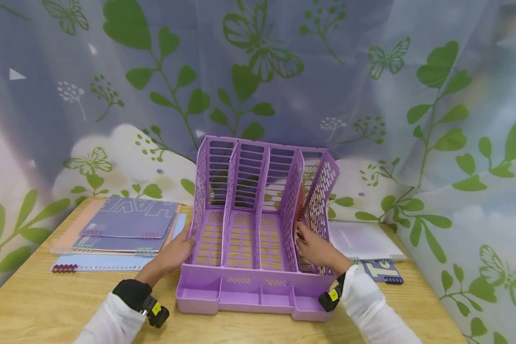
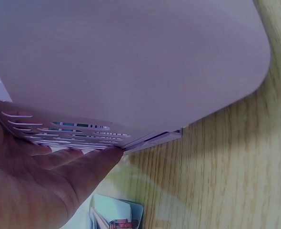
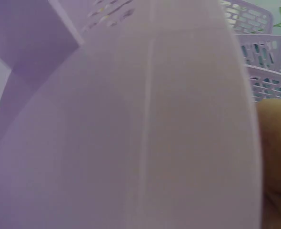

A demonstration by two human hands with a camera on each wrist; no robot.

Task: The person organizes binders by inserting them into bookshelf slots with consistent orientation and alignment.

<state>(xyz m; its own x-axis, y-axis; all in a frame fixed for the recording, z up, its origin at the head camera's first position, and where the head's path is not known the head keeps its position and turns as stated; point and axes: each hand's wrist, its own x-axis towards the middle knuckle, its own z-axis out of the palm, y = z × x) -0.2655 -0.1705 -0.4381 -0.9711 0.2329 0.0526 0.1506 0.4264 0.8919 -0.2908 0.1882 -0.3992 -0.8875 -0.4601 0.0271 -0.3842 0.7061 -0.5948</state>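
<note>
A purple desk file organizer (image 1: 245, 265) stands upright on the table, with tall slotted dividers and a row of small trays along its front. My left hand (image 1: 178, 248) rests against its outer left side; in the left wrist view the fingers (image 2: 95, 167) stretch along the slotted wall. Inside the rightmost slot, my right hand (image 1: 318, 248) pinches the near end of a reddish-brown spiral notebook (image 1: 300, 205), which the divider partly hides. The right wrist view shows mostly the organizer's front (image 3: 131, 133), with a bit of the hand at the right edge.
On the left of the wooden table (image 1: 38, 306) lies a stack of spiral notebooks (image 1: 133, 217), with a light blue one (image 1: 99, 262) beneath. To the right are a whitish notebook (image 1: 365, 239) and a dark blue one (image 1: 380, 271). A patterned curtain (image 1: 284, 95) hangs behind.
</note>
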